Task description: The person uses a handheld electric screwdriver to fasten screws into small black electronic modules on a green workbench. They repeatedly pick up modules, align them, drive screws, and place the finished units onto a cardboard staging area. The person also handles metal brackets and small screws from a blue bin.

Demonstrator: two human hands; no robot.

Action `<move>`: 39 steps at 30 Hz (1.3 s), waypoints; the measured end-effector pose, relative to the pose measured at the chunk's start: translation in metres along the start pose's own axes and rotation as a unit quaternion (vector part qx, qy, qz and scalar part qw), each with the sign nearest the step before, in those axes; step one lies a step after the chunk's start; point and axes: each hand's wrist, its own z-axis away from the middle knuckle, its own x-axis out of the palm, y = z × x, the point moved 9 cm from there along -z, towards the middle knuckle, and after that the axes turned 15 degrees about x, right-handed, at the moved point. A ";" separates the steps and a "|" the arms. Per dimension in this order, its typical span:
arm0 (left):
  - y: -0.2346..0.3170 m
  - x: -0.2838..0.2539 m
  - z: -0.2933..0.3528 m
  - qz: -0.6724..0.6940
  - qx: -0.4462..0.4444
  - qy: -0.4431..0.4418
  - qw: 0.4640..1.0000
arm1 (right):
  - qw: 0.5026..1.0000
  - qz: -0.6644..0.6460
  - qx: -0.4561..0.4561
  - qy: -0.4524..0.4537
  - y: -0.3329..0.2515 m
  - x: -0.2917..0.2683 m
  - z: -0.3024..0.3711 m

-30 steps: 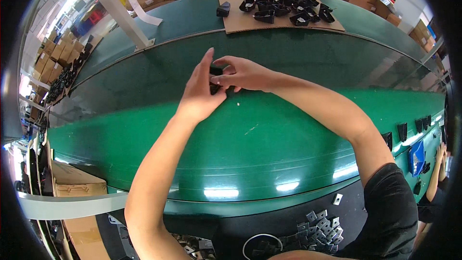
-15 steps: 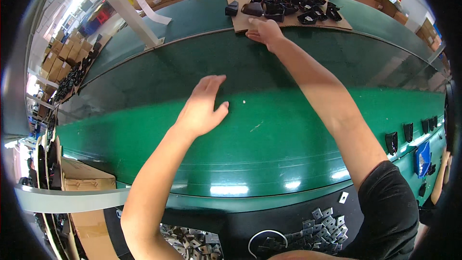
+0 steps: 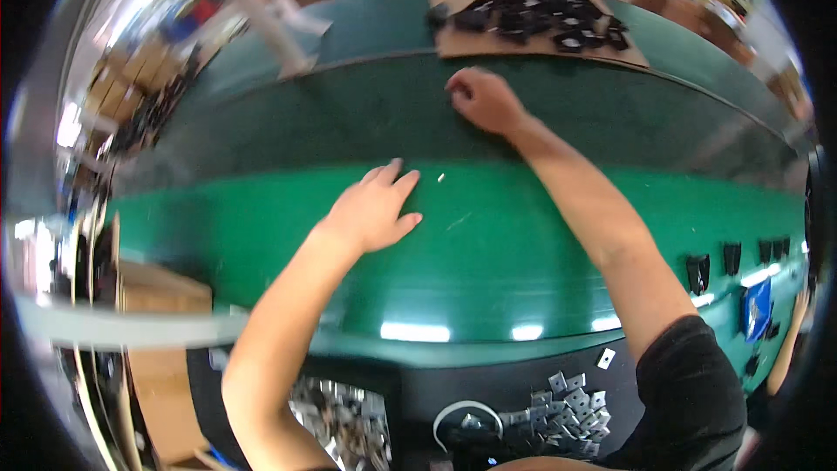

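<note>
Black parts (image 3: 540, 16), many, small and angular, heaped on a flat cardboard sheet (image 3: 628, 51) at the far edge of the counter, beyond the dark belt.
Counter (image 3: 523, 244): long, green, glossy, curving across the view; a darker belt (image 3: 349, 122) runs along its far half.
Cardboard boxes (image 3: 161, 296): brown, at the left near edge.
Right hand (image 3: 484, 98): arm stretched far over the belt, fingers curled, knuckles up, just short of the cardboard sheet; whether it grips anything cannot be told.
Left hand (image 3: 375, 209): open, palm down, fingers together, flat on the green counter, holding nothing.
Metal plates (image 3: 571, 410): small, silvery, piled below the near edge.
</note>
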 end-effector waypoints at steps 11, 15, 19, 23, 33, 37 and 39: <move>0.110 -0.198 0.327 -0.073 -0.308 0.244 0.917 | 0.968 0.248 -0.024 -0.031 0.003 0.024 0.017; 0.121 -0.134 0.481 0.048 -0.578 0.261 0.772 | 0.979 0.197 -0.040 -0.036 -0.001 0.021 0.023; 0.107 -0.067 0.462 0.137 -0.568 0.142 0.799 | 0.989 0.143 -0.024 -0.037 -0.002 0.012 0.024; 0.064 -0.065 0.426 0.068 -0.522 0.129 0.840 | 0.993 0.119 0.001 -0.016 0.000 0.004 0.025; 0.046 -0.048 0.398 0.016 -0.482 0.096 0.871 | 0.996 0.036 -0.018 0.079 0.004 -0.009 0.028; 0.064 -0.096 0.417 -0.092 -0.485 0.125 0.861 | 0.997 0.007 0.006 0.072 0.007 -0.007 0.027; 0.093 -0.144 0.382 -0.142 -0.475 0.160 0.853 | 0.998 0.002 0.021 0.058 0.005 -0.007 0.030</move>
